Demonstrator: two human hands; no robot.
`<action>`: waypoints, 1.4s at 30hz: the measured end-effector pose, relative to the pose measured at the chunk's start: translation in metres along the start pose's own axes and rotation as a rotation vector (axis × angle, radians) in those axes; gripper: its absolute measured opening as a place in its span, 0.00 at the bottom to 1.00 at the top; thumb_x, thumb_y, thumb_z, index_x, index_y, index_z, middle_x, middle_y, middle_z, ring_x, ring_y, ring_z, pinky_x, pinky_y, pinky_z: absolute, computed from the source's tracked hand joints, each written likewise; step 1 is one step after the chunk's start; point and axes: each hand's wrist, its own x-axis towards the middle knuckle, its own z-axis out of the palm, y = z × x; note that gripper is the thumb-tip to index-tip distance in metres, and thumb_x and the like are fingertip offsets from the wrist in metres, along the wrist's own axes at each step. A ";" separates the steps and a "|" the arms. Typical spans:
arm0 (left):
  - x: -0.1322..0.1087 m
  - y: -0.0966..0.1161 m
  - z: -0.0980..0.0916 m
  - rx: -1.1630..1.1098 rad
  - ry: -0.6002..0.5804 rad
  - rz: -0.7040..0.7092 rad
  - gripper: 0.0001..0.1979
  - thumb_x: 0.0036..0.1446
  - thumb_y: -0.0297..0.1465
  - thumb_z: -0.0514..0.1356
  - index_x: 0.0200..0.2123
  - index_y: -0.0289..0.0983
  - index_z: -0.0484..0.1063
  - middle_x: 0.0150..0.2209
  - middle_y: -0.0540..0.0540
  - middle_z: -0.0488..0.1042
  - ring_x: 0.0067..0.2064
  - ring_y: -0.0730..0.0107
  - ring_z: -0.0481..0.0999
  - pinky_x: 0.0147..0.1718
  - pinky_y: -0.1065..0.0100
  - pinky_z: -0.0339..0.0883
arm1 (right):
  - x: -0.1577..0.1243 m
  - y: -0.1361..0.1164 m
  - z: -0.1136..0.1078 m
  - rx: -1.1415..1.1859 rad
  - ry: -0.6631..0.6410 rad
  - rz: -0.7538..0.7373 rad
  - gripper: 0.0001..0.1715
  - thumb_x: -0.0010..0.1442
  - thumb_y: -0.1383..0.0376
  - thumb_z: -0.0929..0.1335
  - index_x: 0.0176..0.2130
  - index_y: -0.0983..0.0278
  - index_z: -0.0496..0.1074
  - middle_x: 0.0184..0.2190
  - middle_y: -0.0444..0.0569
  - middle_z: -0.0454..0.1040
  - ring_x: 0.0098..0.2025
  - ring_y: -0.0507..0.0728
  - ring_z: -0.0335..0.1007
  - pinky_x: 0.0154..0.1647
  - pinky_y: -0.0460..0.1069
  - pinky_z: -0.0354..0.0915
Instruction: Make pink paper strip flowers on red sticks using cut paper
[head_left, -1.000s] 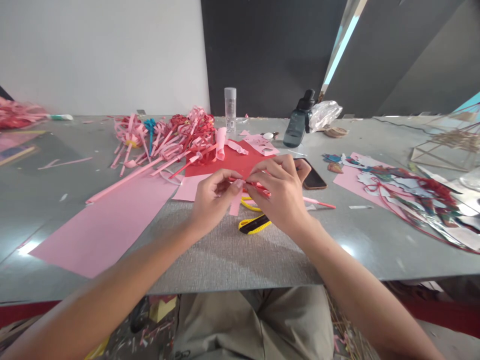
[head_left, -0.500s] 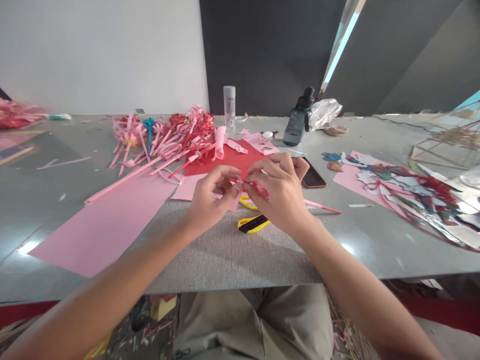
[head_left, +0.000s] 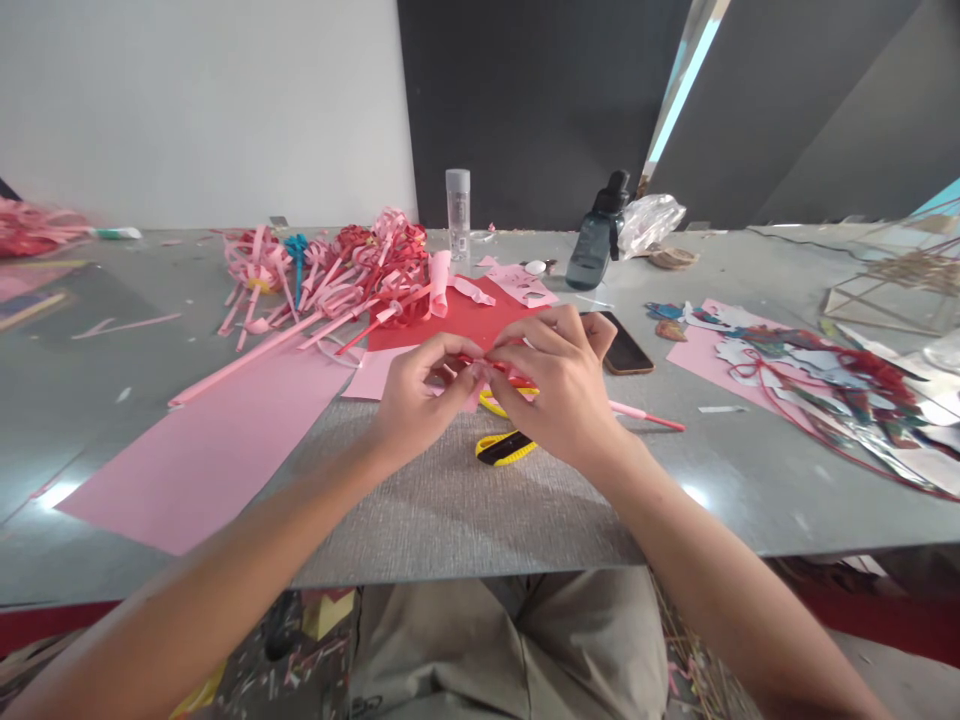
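My left hand [head_left: 420, 395] and my right hand [head_left: 559, 385] meet over the middle of the grey table [head_left: 465, 510], fingertips pinched together on a small red paper strip [head_left: 491, 366]. A thin pink paper stick [head_left: 649, 415] runs out to the right from under my right hand. Below the hands lie a yellow-and-black utility knife [head_left: 507, 448] and yellow scissor handles [head_left: 495, 405]. A red paper sheet [head_left: 457, 322] lies just behind the hands, and a large pink sheet [head_left: 202, 450] lies to the left.
A pile of pink and red paper flowers on sticks [head_left: 330, 275] sits at the back left. A phone [head_left: 626, 350], a dark water bottle [head_left: 596, 240] and a clear glue tube [head_left: 457, 212] stand behind. Coloured cut-outs [head_left: 817, 385] and a stick frame [head_left: 892, 290] lie right.
My fingers have shifted slightly on the red strip, and the pink stick end has swung a little to the right. Both hands stay in the same place.
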 end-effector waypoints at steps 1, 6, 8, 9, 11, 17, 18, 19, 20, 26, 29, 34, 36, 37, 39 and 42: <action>0.000 0.000 0.000 0.009 0.000 0.009 0.04 0.64 0.31 0.64 0.41 0.39 0.76 0.36 0.48 0.80 0.33 0.71 0.79 0.31 0.71 0.73 | 0.000 0.000 0.000 0.000 -0.007 0.001 0.08 0.68 0.62 0.70 0.37 0.57 0.80 0.44 0.44 0.83 0.51 0.63 0.67 0.52 0.62 0.50; 0.000 -0.001 0.000 -0.008 0.005 0.018 0.08 0.63 0.33 0.66 0.45 0.39 0.75 0.41 0.47 0.81 0.37 0.70 0.81 0.33 0.71 0.74 | 0.001 0.003 0.001 0.015 -0.022 -0.012 0.09 0.69 0.66 0.69 0.38 0.58 0.80 0.44 0.43 0.83 0.51 0.61 0.68 0.52 0.61 0.50; 0.000 -0.001 0.000 -0.016 0.003 0.010 0.08 0.63 0.34 0.65 0.45 0.39 0.75 0.41 0.46 0.81 0.37 0.70 0.81 0.32 0.72 0.74 | 0.001 0.003 0.000 0.020 -0.028 -0.018 0.09 0.70 0.66 0.69 0.38 0.58 0.79 0.45 0.43 0.83 0.52 0.61 0.69 0.53 0.61 0.49; 0.000 -0.001 0.000 -0.010 0.005 0.005 0.08 0.64 0.34 0.65 0.45 0.39 0.75 0.41 0.46 0.81 0.37 0.70 0.80 0.32 0.72 0.74 | 0.001 0.002 0.000 0.021 -0.035 -0.017 0.09 0.70 0.66 0.69 0.37 0.58 0.79 0.45 0.43 0.83 0.52 0.61 0.69 0.53 0.61 0.49; 0.000 0.000 -0.001 0.019 0.015 -0.005 0.09 0.64 0.36 0.64 0.45 0.39 0.76 0.40 0.46 0.81 0.36 0.70 0.80 0.31 0.71 0.73 | 0.001 0.002 -0.001 0.017 -0.054 -0.011 0.09 0.70 0.66 0.69 0.37 0.58 0.79 0.45 0.43 0.83 0.52 0.61 0.69 0.53 0.61 0.49; 0.001 0.001 0.000 0.046 0.034 0.007 0.08 0.64 0.33 0.65 0.44 0.39 0.75 0.39 0.47 0.80 0.36 0.70 0.80 0.31 0.71 0.74 | 0.002 0.003 0.001 0.024 -0.035 0.006 0.07 0.68 0.64 0.70 0.37 0.57 0.79 0.44 0.43 0.83 0.51 0.62 0.68 0.53 0.61 0.49; 0.001 0.002 0.000 0.041 0.036 0.012 0.07 0.63 0.33 0.65 0.44 0.39 0.75 0.39 0.47 0.80 0.36 0.70 0.80 0.31 0.71 0.74 | 0.002 0.003 0.001 0.024 -0.028 0.005 0.06 0.68 0.63 0.71 0.37 0.57 0.79 0.44 0.43 0.83 0.51 0.62 0.68 0.53 0.61 0.49; 0.001 0.003 0.000 0.033 0.038 0.016 0.07 0.63 0.32 0.65 0.43 0.39 0.75 0.39 0.47 0.80 0.36 0.70 0.80 0.31 0.71 0.74 | 0.002 0.003 0.001 0.020 -0.022 0.003 0.06 0.68 0.63 0.71 0.37 0.57 0.79 0.44 0.43 0.83 0.51 0.62 0.68 0.53 0.61 0.49; 0.001 0.003 0.000 0.025 0.037 0.018 0.07 0.62 0.31 0.66 0.43 0.39 0.75 0.39 0.47 0.80 0.36 0.70 0.80 0.31 0.71 0.74 | 0.002 0.003 0.001 0.016 -0.022 0.000 0.06 0.68 0.63 0.71 0.38 0.57 0.79 0.44 0.43 0.83 0.51 0.62 0.68 0.53 0.61 0.49; 0.000 0.003 0.000 -0.009 0.009 0.014 0.07 0.62 0.30 0.65 0.44 0.39 0.74 0.42 0.45 0.81 0.39 0.69 0.81 0.33 0.70 0.76 | 0.001 0.003 0.001 0.016 -0.022 -0.014 0.08 0.68 0.65 0.70 0.37 0.57 0.80 0.44 0.43 0.83 0.51 0.62 0.69 0.52 0.61 0.49; -0.001 0.003 0.001 -0.002 0.027 0.011 0.09 0.61 0.30 0.66 0.44 0.39 0.74 0.42 0.45 0.81 0.40 0.68 0.82 0.33 0.70 0.76 | 0.001 0.003 0.002 0.020 -0.038 -0.004 0.08 0.68 0.65 0.70 0.36 0.58 0.80 0.44 0.43 0.83 0.51 0.62 0.69 0.53 0.62 0.49; -0.001 0.003 0.002 0.039 0.047 -0.003 0.09 0.61 0.32 0.67 0.44 0.39 0.74 0.41 0.45 0.80 0.41 0.67 0.82 0.32 0.71 0.75 | 0.001 0.004 0.002 0.025 -0.044 -0.004 0.08 0.68 0.66 0.70 0.36 0.59 0.79 0.44 0.44 0.83 0.51 0.61 0.69 0.53 0.62 0.49; -0.001 0.002 0.002 0.049 0.051 -0.007 0.10 0.61 0.33 0.67 0.44 0.39 0.74 0.40 0.46 0.80 0.39 0.68 0.81 0.31 0.72 0.74 | 0.002 0.004 0.002 0.025 -0.036 -0.004 0.08 0.69 0.66 0.69 0.36 0.59 0.78 0.44 0.44 0.83 0.50 0.61 0.69 0.53 0.61 0.49; 0.000 0.001 0.002 0.052 0.053 -0.009 0.09 0.61 0.34 0.67 0.44 0.39 0.74 0.40 0.46 0.80 0.38 0.70 0.81 0.30 0.73 0.74 | 0.002 0.004 0.002 0.023 -0.031 -0.003 0.08 0.69 0.65 0.69 0.36 0.59 0.78 0.44 0.44 0.83 0.50 0.61 0.69 0.52 0.61 0.50; 0.000 -0.001 0.001 0.059 0.043 -0.009 0.08 0.62 0.35 0.67 0.42 0.39 0.75 0.37 0.48 0.79 0.35 0.71 0.80 0.29 0.73 0.73 | 0.002 0.005 0.003 0.020 -0.022 0.002 0.07 0.69 0.64 0.70 0.36 0.59 0.78 0.44 0.43 0.83 0.49 0.61 0.69 0.52 0.61 0.50; 0.000 -0.001 0.000 0.076 0.029 0.003 0.04 0.62 0.32 0.66 0.39 0.38 0.75 0.33 0.50 0.78 0.32 0.73 0.78 0.30 0.74 0.73 | 0.002 0.005 0.003 0.021 -0.019 0.000 0.06 0.68 0.64 0.71 0.36 0.59 0.77 0.43 0.43 0.83 0.49 0.61 0.69 0.52 0.60 0.50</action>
